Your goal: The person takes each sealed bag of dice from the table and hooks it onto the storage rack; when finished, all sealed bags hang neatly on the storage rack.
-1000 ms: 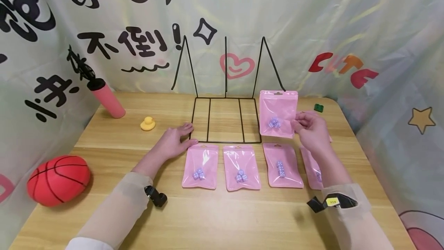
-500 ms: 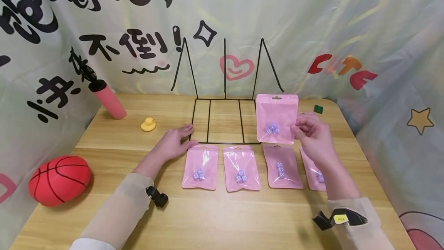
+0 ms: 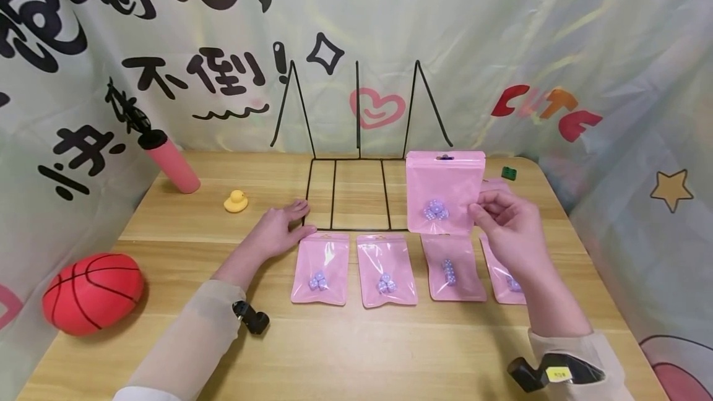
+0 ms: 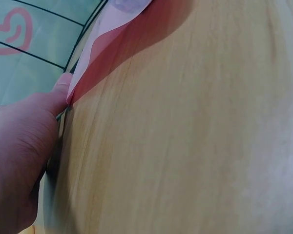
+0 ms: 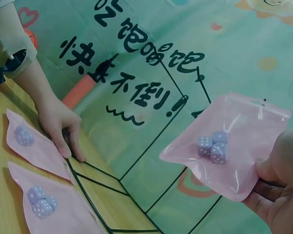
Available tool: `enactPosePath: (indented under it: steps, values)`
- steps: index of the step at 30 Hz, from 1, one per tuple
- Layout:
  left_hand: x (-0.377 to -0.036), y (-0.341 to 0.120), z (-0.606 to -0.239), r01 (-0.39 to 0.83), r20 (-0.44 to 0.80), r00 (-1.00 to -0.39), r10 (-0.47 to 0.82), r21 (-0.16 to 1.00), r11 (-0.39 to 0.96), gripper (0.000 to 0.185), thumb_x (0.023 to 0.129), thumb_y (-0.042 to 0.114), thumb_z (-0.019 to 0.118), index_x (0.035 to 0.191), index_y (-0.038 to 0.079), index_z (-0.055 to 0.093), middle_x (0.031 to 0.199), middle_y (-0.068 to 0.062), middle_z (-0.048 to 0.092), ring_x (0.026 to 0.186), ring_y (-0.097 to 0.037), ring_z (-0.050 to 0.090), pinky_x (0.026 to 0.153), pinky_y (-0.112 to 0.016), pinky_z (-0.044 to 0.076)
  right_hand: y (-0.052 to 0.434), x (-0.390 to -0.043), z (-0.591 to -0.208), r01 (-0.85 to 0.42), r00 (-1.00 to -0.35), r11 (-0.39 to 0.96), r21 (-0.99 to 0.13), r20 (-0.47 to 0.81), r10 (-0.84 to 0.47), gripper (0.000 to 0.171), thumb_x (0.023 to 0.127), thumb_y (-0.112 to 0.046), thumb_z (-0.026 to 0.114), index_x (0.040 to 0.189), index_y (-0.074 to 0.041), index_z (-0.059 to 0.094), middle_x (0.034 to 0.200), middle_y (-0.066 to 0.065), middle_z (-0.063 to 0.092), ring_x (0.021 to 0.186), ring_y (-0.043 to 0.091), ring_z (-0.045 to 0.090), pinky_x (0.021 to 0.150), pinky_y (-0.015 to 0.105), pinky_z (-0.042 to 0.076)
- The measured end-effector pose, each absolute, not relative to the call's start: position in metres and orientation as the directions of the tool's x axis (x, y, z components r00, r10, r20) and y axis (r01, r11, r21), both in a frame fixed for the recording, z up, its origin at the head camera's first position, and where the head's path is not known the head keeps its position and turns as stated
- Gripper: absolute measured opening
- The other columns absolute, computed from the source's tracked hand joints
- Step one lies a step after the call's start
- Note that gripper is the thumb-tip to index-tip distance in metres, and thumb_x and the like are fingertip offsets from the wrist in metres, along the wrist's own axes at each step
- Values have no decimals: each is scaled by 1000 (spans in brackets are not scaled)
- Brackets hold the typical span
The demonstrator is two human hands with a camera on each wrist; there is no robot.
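A pink zip pouch holding three lilac dice is held upright in the air over the right front corner of the black wire rack, its hang-hole edge on top. The right hand pinches it by the right edge, thumb in front and fingers curled behind; in the right wrist view the same pouch hangs from the fingertips with the dice clustered near its middle. In front of the rack, four more pink pouches lie flat in a row on the wooden table: the leftmost pouch just before the rack's left front corner, the second pouch beside it, the third pouch partly under the raised one, and the fourth pouch half hidden by the right forearm. The left hand rests flat on the table with fingers spread and straight, its fingertips at the rack's left front corner and its thumb touching the leftmost pouch's top edge, as the left wrist view shows close up. Left of the rack sit a yellow rubber duck, a pink bottle with a black cap leaning against the printed backdrop, and a red toy basketball near the table's left edge. Right of the rack, behind the held pouch, lies a small green block.
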State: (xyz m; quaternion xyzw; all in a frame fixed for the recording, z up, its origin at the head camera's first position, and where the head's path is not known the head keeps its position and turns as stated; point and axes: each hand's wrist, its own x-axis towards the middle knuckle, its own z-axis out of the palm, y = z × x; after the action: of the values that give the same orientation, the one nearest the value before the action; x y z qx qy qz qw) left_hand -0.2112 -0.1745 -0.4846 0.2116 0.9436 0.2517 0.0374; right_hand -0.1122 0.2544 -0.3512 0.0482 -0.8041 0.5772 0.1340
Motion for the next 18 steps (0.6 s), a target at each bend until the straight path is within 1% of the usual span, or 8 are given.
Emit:
enactPosePath:
  steps: [3,7,10,14,18]
  values:
    - [-212,-175,-484,384,42,-907,419,491,782,66,104,50,67,152,6,55,160,-8,44,151,-31,37,125,-52,27,251,-110,-348,-262,-944,328,-908,312,111,7,98,10,68,104,14,68,87,-1,73,73,10,65,66,15,56]
    - [-211,-175,-485,399,59,-902,427,489,776,66,103,47,69,151,4,56,160,-11,45,150,-34,38,124,-53,29,249,-111,-344,-275,-928,316,-908,336,161,7,98,9,69,103,14,69,84,-2,74,73,11,65,67,15,56]
    - [-211,-175,-485,398,60,-903,425,489,776,66,103,47,69,150,4,56,159,-11,45,150,-34,38,124,-53,29,248,-113,-340,-266,-928,334,-905,334,167,8,99,6,69,104,12,70,85,0,74,72,13,64,63,15,56]
    - [-212,-175,-485,397,61,-904,424,492,775,65,103,47,69,150,4,56,160,-10,45,150,-33,38,124,-52,29,247,-117,-339,-237,-935,385,-892,317,160,10,101,-1,70,106,8,71,86,1,73,70,16,60,57,17,52]
    - [-211,-175,-485,405,72,-901,428,494,769,65,103,47,70,150,4,56,159,-10,45,150,-34,39,124,-55,27,246,-121,-341,-217,-941,390,-895,299,161,15,103,-4,69,108,10,69,86,1,73,71,17,61,62,16,54]
